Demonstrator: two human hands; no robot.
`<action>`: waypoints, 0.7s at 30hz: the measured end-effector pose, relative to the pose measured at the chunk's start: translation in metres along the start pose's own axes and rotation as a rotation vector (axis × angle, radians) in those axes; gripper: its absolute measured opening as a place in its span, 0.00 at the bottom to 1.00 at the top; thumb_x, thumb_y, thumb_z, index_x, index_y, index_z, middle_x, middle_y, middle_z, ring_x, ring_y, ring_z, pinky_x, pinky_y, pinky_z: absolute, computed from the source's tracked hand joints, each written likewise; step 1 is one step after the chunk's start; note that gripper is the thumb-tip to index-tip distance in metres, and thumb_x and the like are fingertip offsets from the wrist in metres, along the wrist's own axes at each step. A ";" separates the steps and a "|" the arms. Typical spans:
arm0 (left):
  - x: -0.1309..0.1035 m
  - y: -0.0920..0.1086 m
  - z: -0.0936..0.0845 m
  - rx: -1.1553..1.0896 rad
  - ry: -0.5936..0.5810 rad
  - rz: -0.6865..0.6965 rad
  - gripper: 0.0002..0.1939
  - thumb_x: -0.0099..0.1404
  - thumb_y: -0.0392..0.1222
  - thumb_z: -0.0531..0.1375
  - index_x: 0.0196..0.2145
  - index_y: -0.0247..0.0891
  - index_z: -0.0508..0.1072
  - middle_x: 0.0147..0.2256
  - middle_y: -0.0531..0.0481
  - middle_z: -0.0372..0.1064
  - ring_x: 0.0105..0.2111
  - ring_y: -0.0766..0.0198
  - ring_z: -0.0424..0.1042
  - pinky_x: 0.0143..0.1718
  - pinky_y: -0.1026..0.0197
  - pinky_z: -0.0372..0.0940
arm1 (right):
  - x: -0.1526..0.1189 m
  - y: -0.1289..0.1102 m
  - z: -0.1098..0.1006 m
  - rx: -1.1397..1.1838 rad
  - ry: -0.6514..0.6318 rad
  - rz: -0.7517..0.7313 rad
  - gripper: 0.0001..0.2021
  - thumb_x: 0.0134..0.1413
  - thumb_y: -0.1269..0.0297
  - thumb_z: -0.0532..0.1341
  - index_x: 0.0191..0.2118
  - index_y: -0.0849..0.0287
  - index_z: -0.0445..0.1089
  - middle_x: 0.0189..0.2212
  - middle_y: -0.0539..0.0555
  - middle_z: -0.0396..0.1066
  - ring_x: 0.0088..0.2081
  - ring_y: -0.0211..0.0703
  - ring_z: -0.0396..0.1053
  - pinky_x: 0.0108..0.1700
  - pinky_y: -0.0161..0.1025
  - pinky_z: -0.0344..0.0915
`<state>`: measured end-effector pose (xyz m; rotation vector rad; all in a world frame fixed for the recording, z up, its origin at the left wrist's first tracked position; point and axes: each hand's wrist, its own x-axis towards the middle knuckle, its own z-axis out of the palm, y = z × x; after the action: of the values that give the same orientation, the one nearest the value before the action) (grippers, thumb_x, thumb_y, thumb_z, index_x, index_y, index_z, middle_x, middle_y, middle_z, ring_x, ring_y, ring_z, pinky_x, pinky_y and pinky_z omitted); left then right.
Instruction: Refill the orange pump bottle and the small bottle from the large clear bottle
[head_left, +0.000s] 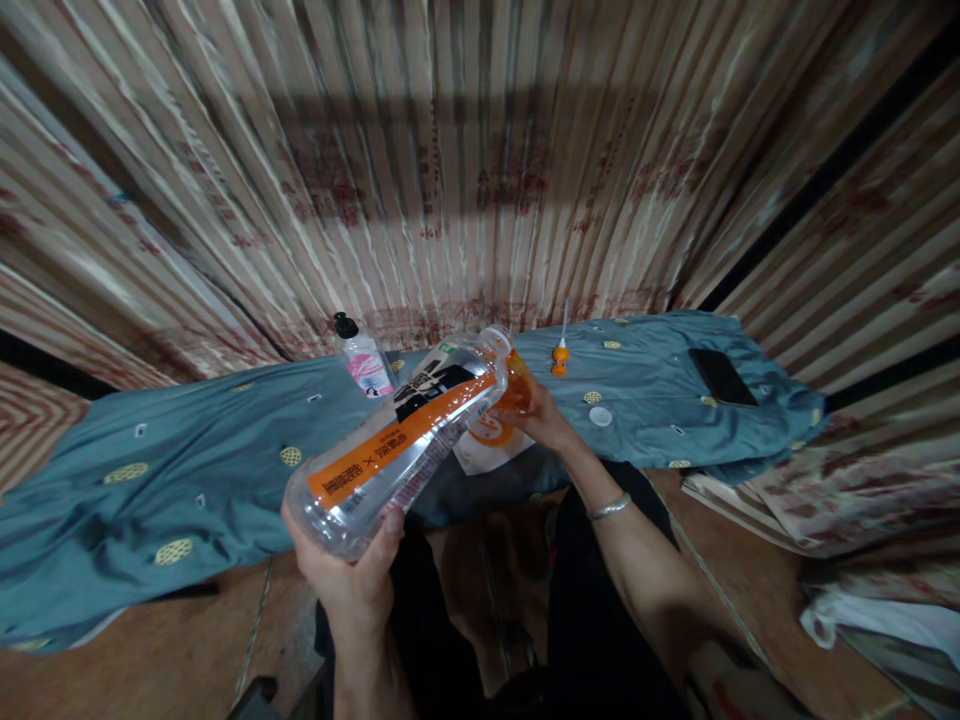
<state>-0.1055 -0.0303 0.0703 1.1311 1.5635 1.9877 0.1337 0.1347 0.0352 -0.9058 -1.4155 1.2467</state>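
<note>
My left hand is wrapped around the base of a large clear plastic bottle with an orange and black label. The bottle is tilted, its uncapped mouth up to the right. At that mouth, my right hand grips a small orange see-through bottle, partly hidden by the big bottle's neck and my fingers. Whether the two openings touch, I cannot tell. Below them lies a white packet with an orange print. An orange pump top with a white stem stands behind my right hand.
A clear pump bottle with a pink label and black top is at the left back. A white round cap and a black phone lie on the blue-green cloth to the right. Striped curtains hang behind.
</note>
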 end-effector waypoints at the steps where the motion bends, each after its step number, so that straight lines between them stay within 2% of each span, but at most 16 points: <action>1: 0.000 0.000 0.000 0.002 0.001 0.001 0.44 0.50 0.56 0.77 0.59 0.38 0.66 0.46 0.43 0.71 0.43 0.52 0.77 0.46 0.49 0.75 | 0.000 0.000 0.000 0.002 0.006 0.001 0.44 0.36 0.50 0.81 0.61 0.50 0.69 0.56 0.57 0.79 0.59 0.59 0.76 0.65 0.56 0.71; 7: 0.001 0.003 0.002 0.009 0.003 0.026 0.44 0.51 0.56 0.76 0.59 0.39 0.66 0.45 0.45 0.71 0.41 0.54 0.77 0.43 0.51 0.75 | 0.000 0.000 0.001 0.008 0.021 0.004 0.44 0.34 0.51 0.82 0.60 0.50 0.70 0.57 0.57 0.78 0.60 0.58 0.75 0.66 0.55 0.70; 14: 0.002 -0.002 -0.001 -0.008 0.008 0.000 0.47 0.48 0.59 0.77 0.58 0.38 0.66 0.48 0.42 0.71 0.43 0.52 0.76 0.46 0.48 0.75 | -0.001 -0.004 0.001 0.034 0.001 0.010 0.43 0.36 0.53 0.82 0.60 0.51 0.69 0.56 0.57 0.79 0.59 0.58 0.76 0.65 0.56 0.71; 21: 0.000 -0.001 0.001 0.000 0.009 0.008 0.45 0.50 0.59 0.76 0.60 0.39 0.66 0.46 0.44 0.70 0.43 0.53 0.77 0.47 0.48 0.75 | -0.001 -0.005 0.001 0.021 0.000 0.006 0.42 0.36 0.53 0.82 0.60 0.50 0.70 0.56 0.56 0.79 0.59 0.60 0.76 0.66 0.57 0.70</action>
<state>-0.1045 -0.0296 0.0697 1.1319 1.5657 2.0003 0.1337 0.1327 0.0395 -0.8965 -1.3988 1.2636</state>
